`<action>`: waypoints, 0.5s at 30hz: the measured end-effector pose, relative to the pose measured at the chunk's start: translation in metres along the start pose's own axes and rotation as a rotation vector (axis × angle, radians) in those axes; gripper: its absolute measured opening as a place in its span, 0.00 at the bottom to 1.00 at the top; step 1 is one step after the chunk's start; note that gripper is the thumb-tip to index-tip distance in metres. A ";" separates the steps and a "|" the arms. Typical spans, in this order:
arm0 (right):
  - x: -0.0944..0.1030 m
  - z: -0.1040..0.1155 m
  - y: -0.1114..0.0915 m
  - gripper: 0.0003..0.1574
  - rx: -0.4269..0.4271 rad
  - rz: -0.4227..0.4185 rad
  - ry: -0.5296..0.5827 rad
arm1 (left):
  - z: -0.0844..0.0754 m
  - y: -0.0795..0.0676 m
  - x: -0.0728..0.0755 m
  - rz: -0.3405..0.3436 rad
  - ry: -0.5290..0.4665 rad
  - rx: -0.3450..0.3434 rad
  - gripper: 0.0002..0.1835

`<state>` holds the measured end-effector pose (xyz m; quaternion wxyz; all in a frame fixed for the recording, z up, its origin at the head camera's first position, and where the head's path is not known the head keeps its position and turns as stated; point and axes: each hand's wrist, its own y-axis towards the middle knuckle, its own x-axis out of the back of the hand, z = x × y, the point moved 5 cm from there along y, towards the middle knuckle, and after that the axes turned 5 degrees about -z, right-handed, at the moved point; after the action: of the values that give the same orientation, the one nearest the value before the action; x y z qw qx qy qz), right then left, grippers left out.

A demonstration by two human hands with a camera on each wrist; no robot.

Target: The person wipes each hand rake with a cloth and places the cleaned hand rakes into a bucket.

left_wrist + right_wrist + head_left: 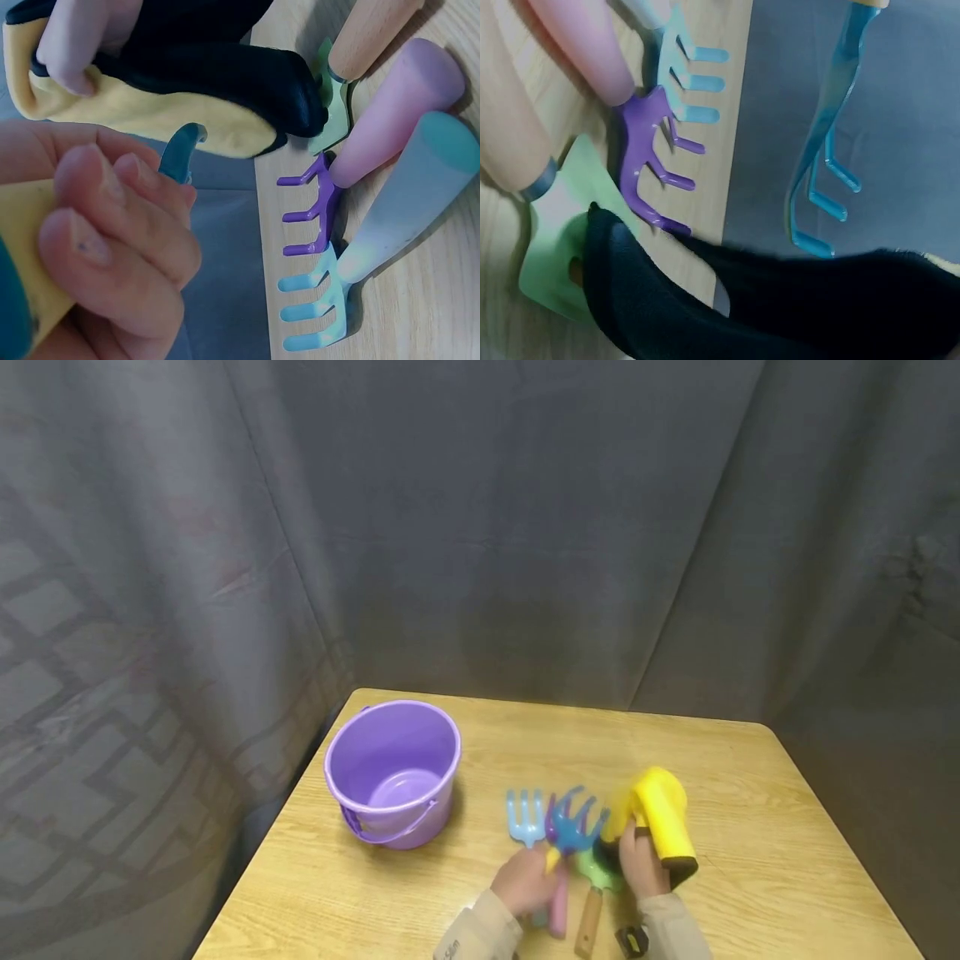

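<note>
My left hand (525,881) grips the yellow handle of a blue hand rake (573,827), its tines raised above the other tools. In my right hand (641,860) is a yellow-and-black work glove (663,814), pinched between thumb and fingers; whether it is one or a pair I cannot tell. Beneath the hands lie a light blue hand rake (527,817), a purple hand rake (641,142) with a pink handle, and a green trowel (570,240) with a wooden handle. The glove's black side covers part of the trowel in the right wrist view.
A purple bucket (442,814) stands upright at the table's left, its handle hanging down in front. Close to the right sleeve is a small dark object (632,941) with a yellow mark. Grey curtains (510,527) surround the wooden table (750,827).
</note>
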<state>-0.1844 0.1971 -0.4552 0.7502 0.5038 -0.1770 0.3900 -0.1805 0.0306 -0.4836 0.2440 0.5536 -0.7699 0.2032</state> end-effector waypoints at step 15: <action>0.019 0.008 0.001 0.05 -0.163 -0.258 0.354 | 0.004 0.005 0.008 -0.033 0.002 0.021 0.10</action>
<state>-0.1716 0.1976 -0.4386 0.8515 0.3835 -0.0078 0.3575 -0.1875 0.0242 -0.4821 0.2420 0.5684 -0.7584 0.2078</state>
